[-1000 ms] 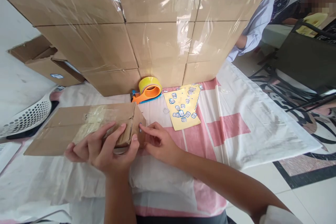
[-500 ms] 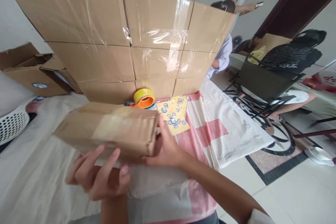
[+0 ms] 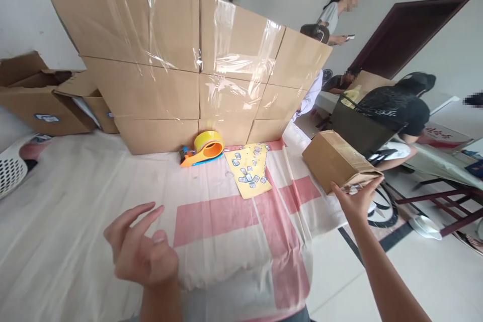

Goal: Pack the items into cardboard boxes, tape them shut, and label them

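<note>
A brown cardboard box (image 3: 335, 158) is at the right side of the cloth-covered table, its near end gripped by my right hand (image 3: 356, 196). Whether its underside rests on the cloth I cannot tell. My left hand (image 3: 141, 246) hovers over the cloth at the lower left, fingers loosely bent and apart, holding nothing. Beyond it lies an orange tape dispenser (image 3: 207, 148) with a yellow roll. Beside the dispenser is a yellow sheet (image 3: 251, 176) bearing several small stickers.
A tall cardboard panel (image 3: 158, 90) wrapped in clear film stands across the table's back. Open cartons (image 3: 56, 105) and a white perforated basket (image 3: 13, 173) are at the left. A seated person (image 3: 392, 103) is beyond the right edge, and another person (image 3: 332, 15) stands farther back.
My right hand has carried the cardboard box from in front of me to the right. My left hand has come away from the box and stayed at the left.
</note>
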Tool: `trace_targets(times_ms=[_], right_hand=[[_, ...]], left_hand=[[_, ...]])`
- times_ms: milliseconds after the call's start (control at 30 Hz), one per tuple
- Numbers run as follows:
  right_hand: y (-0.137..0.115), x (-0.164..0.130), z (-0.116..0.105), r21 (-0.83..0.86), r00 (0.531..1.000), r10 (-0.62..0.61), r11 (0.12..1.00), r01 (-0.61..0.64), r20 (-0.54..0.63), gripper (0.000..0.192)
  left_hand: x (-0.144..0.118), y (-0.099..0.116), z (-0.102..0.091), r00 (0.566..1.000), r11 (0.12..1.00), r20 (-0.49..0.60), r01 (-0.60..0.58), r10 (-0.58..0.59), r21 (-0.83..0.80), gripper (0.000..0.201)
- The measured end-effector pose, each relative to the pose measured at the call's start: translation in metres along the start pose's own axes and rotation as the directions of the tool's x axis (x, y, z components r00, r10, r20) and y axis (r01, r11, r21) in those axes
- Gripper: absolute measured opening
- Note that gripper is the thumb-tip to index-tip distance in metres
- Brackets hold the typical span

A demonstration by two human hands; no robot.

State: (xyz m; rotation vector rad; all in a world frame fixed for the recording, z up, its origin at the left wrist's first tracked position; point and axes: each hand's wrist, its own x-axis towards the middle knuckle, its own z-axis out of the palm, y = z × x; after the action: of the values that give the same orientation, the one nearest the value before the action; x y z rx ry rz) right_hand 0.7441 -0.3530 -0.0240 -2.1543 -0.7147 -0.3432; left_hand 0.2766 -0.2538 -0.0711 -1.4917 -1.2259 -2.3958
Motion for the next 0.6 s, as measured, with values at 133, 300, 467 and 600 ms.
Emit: trace_targets(times_ms=[133,300,467,600], right_hand=[[0.001,0.021,0.027,-0.033,0.994,0.008,0.999,-0.005,0.112,0.142],[-0.038,0.072,0.093,-0.092,0.974,0.009,0.996,0.012,0.225,0.137],[-0.085,0.110,0.138,-0.228,0.894,0.023,0.970,0.089,0.447,0.101],[-0.092,0.086,0.140,-0.144,0.897,-0.095,0.974,0.173,0.432,0.084]], left_hand=[[-0.002,0.000,-0.002,0.998,0.999,0.054,0.026,-0.024,-0.041,0.020],[-0.003,-0.002,-0.004,0.990,0.998,0.121,0.065,-0.067,0.020,0.022],[-0.002,-0.002,-0.005,0.979,0.995,0.187,0.074,-0.084,0.060,0.020],[0.004,0.001,-0.006,0.980,0.995,0.175,0.091,-0.098,0.049,0.016]])
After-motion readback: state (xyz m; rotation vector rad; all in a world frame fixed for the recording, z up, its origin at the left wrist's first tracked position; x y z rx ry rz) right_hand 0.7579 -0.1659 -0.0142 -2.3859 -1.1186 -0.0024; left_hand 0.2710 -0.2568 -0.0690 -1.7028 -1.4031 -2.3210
